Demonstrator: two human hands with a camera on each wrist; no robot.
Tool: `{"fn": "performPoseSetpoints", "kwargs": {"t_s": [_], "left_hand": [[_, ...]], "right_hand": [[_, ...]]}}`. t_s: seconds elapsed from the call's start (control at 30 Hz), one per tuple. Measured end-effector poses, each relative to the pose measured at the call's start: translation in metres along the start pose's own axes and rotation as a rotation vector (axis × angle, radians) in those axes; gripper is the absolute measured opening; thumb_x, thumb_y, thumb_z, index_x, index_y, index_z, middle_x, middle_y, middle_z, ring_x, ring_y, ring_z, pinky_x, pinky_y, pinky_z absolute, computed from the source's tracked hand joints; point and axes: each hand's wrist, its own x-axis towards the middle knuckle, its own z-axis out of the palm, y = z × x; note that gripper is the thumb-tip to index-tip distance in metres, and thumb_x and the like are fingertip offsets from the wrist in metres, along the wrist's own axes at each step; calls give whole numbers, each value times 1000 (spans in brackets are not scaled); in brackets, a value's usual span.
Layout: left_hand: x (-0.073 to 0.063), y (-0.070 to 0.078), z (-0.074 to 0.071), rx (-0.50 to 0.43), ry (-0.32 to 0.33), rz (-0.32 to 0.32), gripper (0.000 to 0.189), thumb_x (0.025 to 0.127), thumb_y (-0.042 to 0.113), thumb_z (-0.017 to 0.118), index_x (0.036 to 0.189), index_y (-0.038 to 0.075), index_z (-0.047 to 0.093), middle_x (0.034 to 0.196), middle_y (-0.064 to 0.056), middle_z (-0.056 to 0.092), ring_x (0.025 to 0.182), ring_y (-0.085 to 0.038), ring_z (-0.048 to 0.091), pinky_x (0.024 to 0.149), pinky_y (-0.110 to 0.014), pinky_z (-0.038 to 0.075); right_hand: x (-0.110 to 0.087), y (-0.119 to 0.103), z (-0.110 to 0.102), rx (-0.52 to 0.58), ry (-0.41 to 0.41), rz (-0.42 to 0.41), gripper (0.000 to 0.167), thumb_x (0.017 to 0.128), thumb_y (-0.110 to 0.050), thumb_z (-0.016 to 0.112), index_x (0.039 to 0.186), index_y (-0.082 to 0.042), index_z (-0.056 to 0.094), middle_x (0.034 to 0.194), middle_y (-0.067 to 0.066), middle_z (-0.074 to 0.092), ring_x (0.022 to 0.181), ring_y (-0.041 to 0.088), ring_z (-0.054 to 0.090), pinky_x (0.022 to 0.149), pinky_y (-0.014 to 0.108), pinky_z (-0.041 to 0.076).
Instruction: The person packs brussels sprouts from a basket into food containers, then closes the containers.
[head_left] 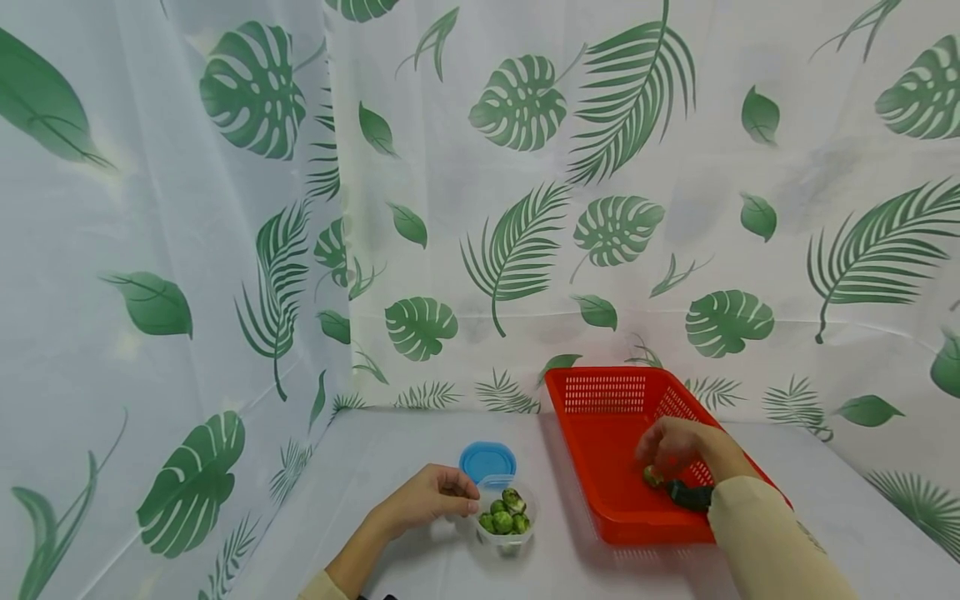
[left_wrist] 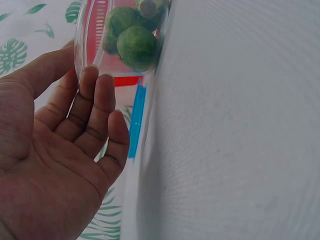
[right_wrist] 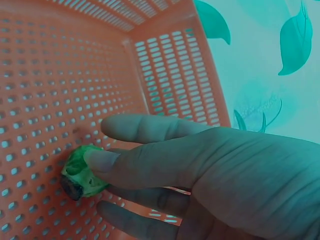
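My left hand (head_left: 435, 500) is at the left side of a small clear plastic container (head_left: 504, 540), thumb and fingertips pinching its rim. Several green Brussels sprouts (head_left: 502, 522) lie inside, seen through the wall in the left wrist view. Over in the red plastic basket (head_left: 600, 508), my right hand (head_left: 670, 446) reaches down low. Its thumb and fingers pinch one Brussels sprout (right_wrist: 82, 172) with a dark cut end, close over the perforated floor. Two of the right fingers stick out apart from the sprout.
A round blue lid (head_left: 487, 461) lies on the white table (head_left: 420, 575) just behind the container. The basket's raised walls stand around my right hand. Leaf-printed curtains (head_left: 517, 275) hang behind and to the left of the table.
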Motion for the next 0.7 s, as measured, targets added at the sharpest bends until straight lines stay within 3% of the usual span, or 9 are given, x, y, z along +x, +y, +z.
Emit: {"fn": "performPoseSetpoints", "kwargs": {"t_s": [0.7], "left_hand": [[1,-1,0,-4,-5,1,26,96,15,75,112,-6,72,93,0,72,84,-12,66,76,-29,53]], "right_hand": [[1,1,2,-15,-7,33,32,84,-2,81,115,-2,73,108,11,74,96,26,68,90,49,61]]}}
